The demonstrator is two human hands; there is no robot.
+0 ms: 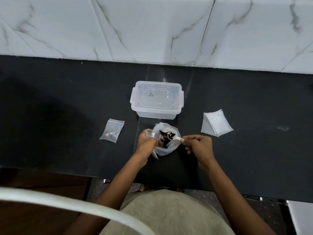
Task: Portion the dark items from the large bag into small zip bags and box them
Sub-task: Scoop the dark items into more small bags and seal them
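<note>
Our left hand [146, 143] gripping the large bag [165, 146] open, our right hand [199, 146] pinching a white scoop [171, 134] of dark items [166, 133], lidded box [156, 100] behind on the counter [67, 107]

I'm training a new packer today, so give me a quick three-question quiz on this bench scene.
1. True or false: the clear box has its lid on.
2. Which hand holds the white scoop: left or right?
3. The small zip bag already holding bits lies on which side of the large bag? A) left B) right C) behind

Key: 1 true; 2 right hand; 3 A. The left hand steadies the large bag's mouth.
</note>
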